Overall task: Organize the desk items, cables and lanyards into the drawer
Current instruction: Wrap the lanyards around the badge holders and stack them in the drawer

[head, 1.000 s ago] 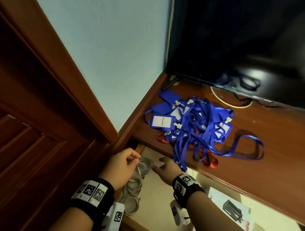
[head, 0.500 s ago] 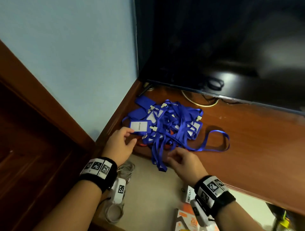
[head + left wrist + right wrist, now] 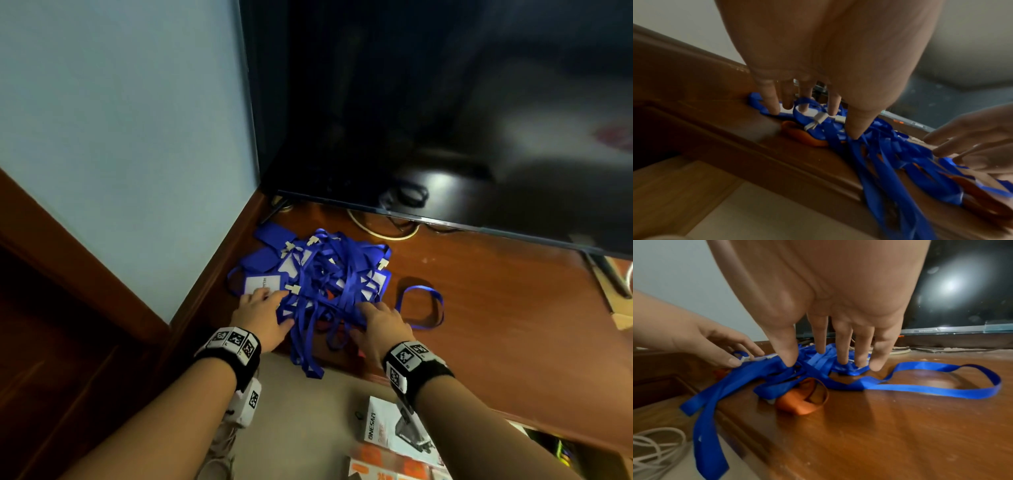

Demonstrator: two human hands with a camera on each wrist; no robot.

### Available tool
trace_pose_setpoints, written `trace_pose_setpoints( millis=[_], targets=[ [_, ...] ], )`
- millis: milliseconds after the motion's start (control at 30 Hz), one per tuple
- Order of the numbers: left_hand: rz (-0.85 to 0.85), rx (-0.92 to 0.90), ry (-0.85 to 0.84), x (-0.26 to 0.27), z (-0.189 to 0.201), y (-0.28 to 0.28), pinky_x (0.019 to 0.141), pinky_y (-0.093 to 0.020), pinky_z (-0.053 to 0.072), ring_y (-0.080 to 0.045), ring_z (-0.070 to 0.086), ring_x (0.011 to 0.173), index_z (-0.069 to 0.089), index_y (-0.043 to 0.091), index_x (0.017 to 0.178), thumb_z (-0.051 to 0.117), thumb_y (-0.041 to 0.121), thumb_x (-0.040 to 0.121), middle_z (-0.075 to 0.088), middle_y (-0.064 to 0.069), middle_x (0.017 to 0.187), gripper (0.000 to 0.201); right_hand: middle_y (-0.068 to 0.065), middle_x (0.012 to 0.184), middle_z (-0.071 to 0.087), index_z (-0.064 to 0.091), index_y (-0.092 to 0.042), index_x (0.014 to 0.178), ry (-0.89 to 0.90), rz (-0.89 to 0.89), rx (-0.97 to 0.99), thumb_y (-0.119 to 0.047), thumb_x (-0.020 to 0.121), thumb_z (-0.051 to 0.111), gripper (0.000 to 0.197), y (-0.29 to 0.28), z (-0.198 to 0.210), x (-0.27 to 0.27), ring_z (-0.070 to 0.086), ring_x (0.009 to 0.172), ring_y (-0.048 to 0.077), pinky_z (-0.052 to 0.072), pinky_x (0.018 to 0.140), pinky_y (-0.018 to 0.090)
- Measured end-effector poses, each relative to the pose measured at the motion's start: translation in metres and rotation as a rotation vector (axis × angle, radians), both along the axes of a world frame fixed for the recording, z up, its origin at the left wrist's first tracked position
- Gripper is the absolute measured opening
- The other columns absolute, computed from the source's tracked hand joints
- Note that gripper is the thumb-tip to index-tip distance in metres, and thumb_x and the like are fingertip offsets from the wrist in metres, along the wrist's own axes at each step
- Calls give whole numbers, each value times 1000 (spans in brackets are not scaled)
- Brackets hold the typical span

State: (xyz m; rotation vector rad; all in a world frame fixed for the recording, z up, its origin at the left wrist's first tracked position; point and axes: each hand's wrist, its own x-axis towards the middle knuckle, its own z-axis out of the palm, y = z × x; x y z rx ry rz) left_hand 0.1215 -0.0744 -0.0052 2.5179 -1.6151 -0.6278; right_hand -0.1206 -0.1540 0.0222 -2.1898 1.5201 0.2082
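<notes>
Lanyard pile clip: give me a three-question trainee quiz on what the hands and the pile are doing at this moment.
1. True or false: the blue lanyard pile already lies inside the drawer.
2. Which hand touches the pile? A) left hand only B) right hand only C) both
3. Fill in: some straps hang over the desk edge above the open ____.

Key: 1 false, it lies on the desk; 2 C, both with spread fingers; 3 drawer.
</notes>
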Motion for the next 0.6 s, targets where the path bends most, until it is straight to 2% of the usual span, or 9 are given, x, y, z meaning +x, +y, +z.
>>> trace_pose_setpoints(
  millis=[100,200,300,400,467,533,600],
  targets=[
    [-1,32,-18,1,-6,-2,115,-44,41,-30,33,144,38,41,153,62,54,94,31,2,162,65,1,147,45,39,-35,150,44,-14,32,-46,94,60,61,-5,-5,0,42,137,32,41,110,51],
    [57,-35,12,6,-5,-8,110,-44,45,-32,41,137,41,33,151,59,36,97,43,-5,153,58,2,146,43,41,-36,149,67,6,48,-43,93,61,59,-7,-11,-3,43,135,33,41,110,51],
    [155,-73,-17,17,-3,-16,108,-46,43,-35,41,135,36,22,155,60,26,94,43,-12,151,65,1,145,42,43,-36,148,61,24,20,-42,92,60,59,-6,-16,-4,43,133,31,41,109,50],
    [133,-3,-92,30,-2,-25,111,-47,43,-34,33,145,17,23,163,69,37,91,28,-8,163,90,-1,146,41,41,-38,149,84,48,-13,-43,91,59,60,-7,-18,-6,42,135,29,38,112,50],
    [71,67,-83,38,-1,-32,112,-49,42,-34,29,149,9,26,165,70,43,91,25,-6,166,97,-1,147,42,41,-38,149,107,68,-14,-43,91,60,61,-9,-18,-6,43,136,28,35,115,52],
    [44,118,-110,44,1,-38,111,-48,42,-34,32,146,14,26,164,70,48,91,31,-7,162,94,0,146,43,41,-37,149,134,91,-14,-43,91,60,62,-12,-18,-5,44,136,29,33,117,52],
    [22,139,-192,48,4,-42,107,-47,45,-34,37,139,33,25,155,70,50,91,39,-7,152,78,0,146,44,42,-37,149,160,107,-10,-44,90,61,62,-14,-17,-4,45,136,30,30,118,54]
  ],
)
